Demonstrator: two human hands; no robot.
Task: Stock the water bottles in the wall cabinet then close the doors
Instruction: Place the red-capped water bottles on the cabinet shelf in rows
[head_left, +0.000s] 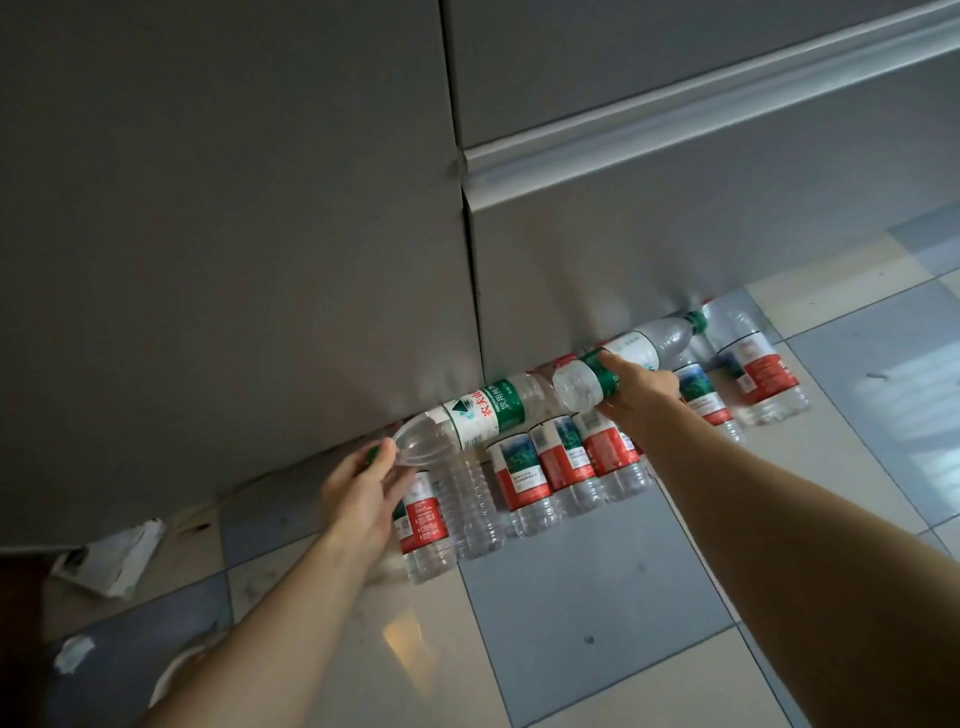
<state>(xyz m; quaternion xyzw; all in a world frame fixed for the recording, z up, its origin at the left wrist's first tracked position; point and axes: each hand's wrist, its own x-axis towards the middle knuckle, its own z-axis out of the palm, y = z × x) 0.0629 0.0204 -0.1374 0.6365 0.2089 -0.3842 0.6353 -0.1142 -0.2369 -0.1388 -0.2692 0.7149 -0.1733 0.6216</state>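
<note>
My left hand (358, 491) grips the neck and green cap of a green-labelled water bottle (483, 413), which lies level above the floor. My right hand (641, 387) is wrapped round the lower body of a second green-labelled bottle (628, 358), its cap pointing away to the right. Below both hands, several red-labelled water bottles (519, 470) stand in a row on the tiled floor against the base of the grey cabinet (234, 234). More of them (753, 369) stand at the right end of the row. The cabinet doors are shut.
A long grey handle rail (701, 109) runs across the right cabinet front. Crumpled paper or packaging (111, 564) lies on the floor at the left, with a small white scrap (75, 652) nearer me. Grey and cream floor tiles (597, 597) spread in front.
</note>
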